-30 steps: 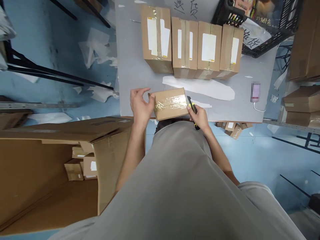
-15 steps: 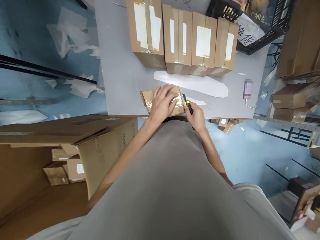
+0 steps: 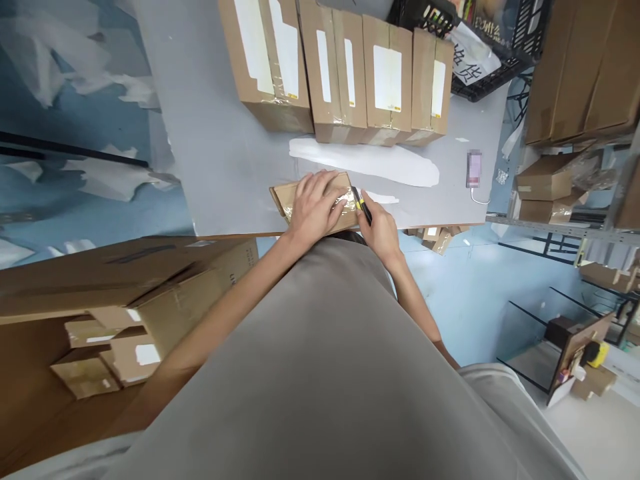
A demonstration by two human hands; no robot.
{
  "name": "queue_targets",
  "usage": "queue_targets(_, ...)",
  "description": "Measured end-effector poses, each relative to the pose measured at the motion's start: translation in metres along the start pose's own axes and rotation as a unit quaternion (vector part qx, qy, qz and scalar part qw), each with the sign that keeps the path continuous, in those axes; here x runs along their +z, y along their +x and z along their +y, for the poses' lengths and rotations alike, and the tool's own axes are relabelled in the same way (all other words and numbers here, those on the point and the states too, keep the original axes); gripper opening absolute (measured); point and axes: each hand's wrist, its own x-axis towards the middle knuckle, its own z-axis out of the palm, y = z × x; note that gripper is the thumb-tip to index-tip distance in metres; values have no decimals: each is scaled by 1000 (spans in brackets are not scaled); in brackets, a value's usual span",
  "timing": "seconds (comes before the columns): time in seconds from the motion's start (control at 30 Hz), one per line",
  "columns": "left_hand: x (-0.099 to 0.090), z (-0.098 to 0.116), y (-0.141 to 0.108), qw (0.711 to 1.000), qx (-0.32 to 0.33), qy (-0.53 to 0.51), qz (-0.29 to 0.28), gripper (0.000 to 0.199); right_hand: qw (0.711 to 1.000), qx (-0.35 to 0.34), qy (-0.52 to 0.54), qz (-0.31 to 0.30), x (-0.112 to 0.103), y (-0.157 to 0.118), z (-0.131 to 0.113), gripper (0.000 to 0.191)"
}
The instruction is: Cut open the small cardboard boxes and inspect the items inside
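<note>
A small flat cardboard box (image 3: 284, 194) with shiny clear tape lies at the front edge of the grey table (image 3: 220, 167). My left hand (image 3: 313, 205) rests on top of it, fingers spread over the cardboard and tape. My right hand (image 3: 379, 230) is closed around a black and yellow utility knife (image 3: 365, 208), whose tip is at the box's right end. Just behind the box lies a long white paper strip (image 3: 365, 161), with a smaller white piece partly behind the knife.
Four taped cartons (image 3: 387, 73) with white labels stand in a row at the back. Right of them is a black crate (image 3: 480, 87); a phone (image 3: 474, 169) with a cable lies at the right. A large open carton (image 3: 185, 300) holding boxes stands at lower left.
The view has shifted, so the table and cartons appear further left. Both hands keep their places at the small box, and the knife remains at its right end.
</note>
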Motion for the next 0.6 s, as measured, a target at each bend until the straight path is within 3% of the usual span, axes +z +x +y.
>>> queue_targets(0.33,2,-2,-2,1000,9,-23,1,36,999,29,-14,1,7,-1,-9,59)
queue_targets(0.6,3,0,-3,999,5,-42,-1,38,988,99,-108,-44,6,-4,-35,64)
